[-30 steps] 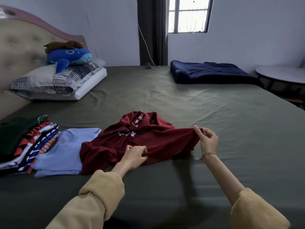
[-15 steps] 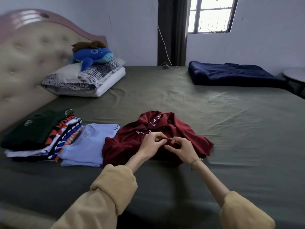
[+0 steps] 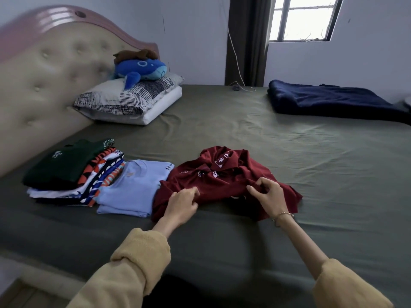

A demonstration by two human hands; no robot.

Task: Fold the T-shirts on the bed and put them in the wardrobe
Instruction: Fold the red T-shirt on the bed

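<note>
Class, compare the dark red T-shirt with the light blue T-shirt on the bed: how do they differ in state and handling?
The dark red T-shirt lies crumpled and unfolded; the light blue T-shirt is folded flat. The left hand and right hand both pinch the red one; nothing touches the blue one. Both lie on the green sheet, side by side.

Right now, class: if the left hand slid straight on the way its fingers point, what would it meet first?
The left hand points up-right across the maroon T-shirt, so probably more of that bunched shirt; depth is unclear.
</note>
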